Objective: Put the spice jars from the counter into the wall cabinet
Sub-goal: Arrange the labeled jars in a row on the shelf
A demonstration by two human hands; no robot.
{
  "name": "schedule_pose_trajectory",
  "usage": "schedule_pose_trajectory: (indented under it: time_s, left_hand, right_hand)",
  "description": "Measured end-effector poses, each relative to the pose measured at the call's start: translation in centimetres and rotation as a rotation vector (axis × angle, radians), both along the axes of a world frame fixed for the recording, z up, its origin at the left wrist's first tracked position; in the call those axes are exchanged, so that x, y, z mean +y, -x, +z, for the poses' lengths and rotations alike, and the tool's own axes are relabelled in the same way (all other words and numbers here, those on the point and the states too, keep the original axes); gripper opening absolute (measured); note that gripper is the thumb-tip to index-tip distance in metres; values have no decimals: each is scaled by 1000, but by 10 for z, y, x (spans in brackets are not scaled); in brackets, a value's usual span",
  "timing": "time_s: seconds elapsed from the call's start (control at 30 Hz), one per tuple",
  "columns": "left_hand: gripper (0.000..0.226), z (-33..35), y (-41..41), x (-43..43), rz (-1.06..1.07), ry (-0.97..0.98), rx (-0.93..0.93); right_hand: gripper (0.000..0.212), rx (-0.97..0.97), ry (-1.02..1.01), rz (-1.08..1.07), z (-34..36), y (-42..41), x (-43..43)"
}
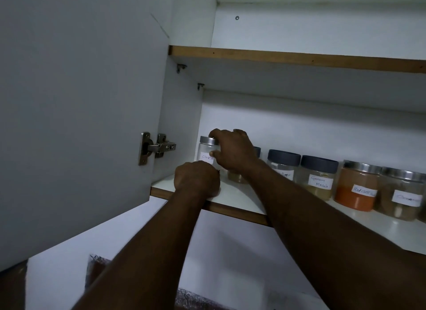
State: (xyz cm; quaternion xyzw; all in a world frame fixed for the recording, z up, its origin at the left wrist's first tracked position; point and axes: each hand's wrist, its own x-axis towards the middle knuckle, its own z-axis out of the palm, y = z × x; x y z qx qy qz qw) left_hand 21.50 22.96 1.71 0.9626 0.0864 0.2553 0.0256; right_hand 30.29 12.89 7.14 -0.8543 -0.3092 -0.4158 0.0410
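- Head view: the cabinet door point(80, 102) stands open at left, and we look up at the lower shelf point(239, 200).
- The cloves jar point(205, 154) stands upright at the far left of the shelf, near the cabinet's side wall.
- Our right hand point(234, 150) grips it from above. The fingers point(215, 133) curl over the steel lid and the thumb presses the front by the label.
- Our left hand point(197, 180) rests knuckles-up on the shelf, just in front of the jar. Its fingers are curled under, and we cannot tell whether they hold anything.
- To the right runs a row of jars: one mostly hidden behind our right wrist, then the pepper jar point(283, 165), garam masala point(319, 177), red chilli point(356, 187) and a last jar point(402, 195) whose label we cannot read.
- We judge the step to be setting the cloves jar in place at the left end of the row; with so many jars shelved, the task looks well along.
- Next we should check that the jar sits flat and back from the edge, loosen the right fingers and draw both hands out without knocking the neighbouring jar.
- The counter is out of sight, so we cannot say whether any jars remain there.
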Motion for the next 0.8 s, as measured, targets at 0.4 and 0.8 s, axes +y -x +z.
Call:
schedule_pose_trajectory:
  time_s: [0.4, 0.8]
  left_hand:
    - [38, 1, -9, 5, -77, -32, 26]
    - [32, -5, -9, 6, -63, 47, -111]
  right_hand:
    - [49, -6, 17, -67, -7, -7, 6]
    - [64, 36, -36, -24, -5, -1, 1]
